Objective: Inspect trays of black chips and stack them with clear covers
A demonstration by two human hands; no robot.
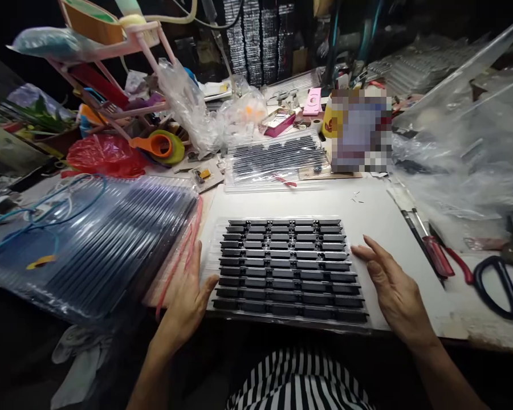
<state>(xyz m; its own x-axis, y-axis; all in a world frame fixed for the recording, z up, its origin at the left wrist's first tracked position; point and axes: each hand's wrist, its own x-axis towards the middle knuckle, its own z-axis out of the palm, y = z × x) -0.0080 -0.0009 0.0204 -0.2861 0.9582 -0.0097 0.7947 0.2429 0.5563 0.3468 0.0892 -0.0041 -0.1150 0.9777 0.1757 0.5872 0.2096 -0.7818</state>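
Observation:
A clear plastic tray (pixel 216 250) lies flat at the front of the white worktop, with several rows of small black ribbed parts (pixel 277 265) in it that look like electronic connectors. My left hand (pixel 190 293) is open at the tray's left side, its thumb apart from the fingers and close to the edge. On the opposite side, my right hand (pixel 391 285) is also open, fingers stretched toward the right edge. Whether either hand touches the tray is hard to tell. Neither hand holds anything.
To the left lies a plastic-wrapped stack of dark trays (pixel 123 245) with blue cord on it. Behind is another tray in clear film (pixel 277 156). Screwdrivers (pixel 436 250), red-handled pliers (pixel 457 259) and scissors (pixel 502 285) lie right. A pink rack (pixel 149 42) stands back left.

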